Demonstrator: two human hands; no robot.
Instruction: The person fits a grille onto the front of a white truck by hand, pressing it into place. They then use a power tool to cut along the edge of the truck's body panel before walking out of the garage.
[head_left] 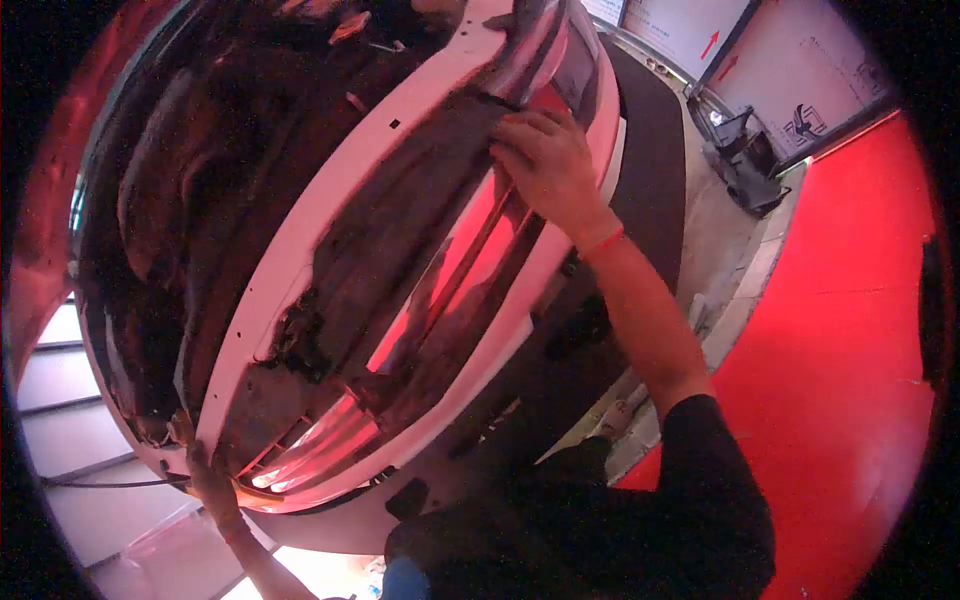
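At the panel's (330, 190) edges, both hands' fingers (520, 135).

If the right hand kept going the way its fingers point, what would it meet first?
The right hand already rests on the dark panel. Going on up-left, it would probably meet the white curved band first, though depth is unclear.

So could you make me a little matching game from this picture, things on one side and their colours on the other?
Things:
1. floor
2. sleeve
3. curved frame
4. wristband

Colours:
a. white
b. black
c. plain red
d. pinkish red

Pairs: 1-c, 2-b, 3-a, 4-d. The wristband sits on the right hand, which presses on the dark sheet.
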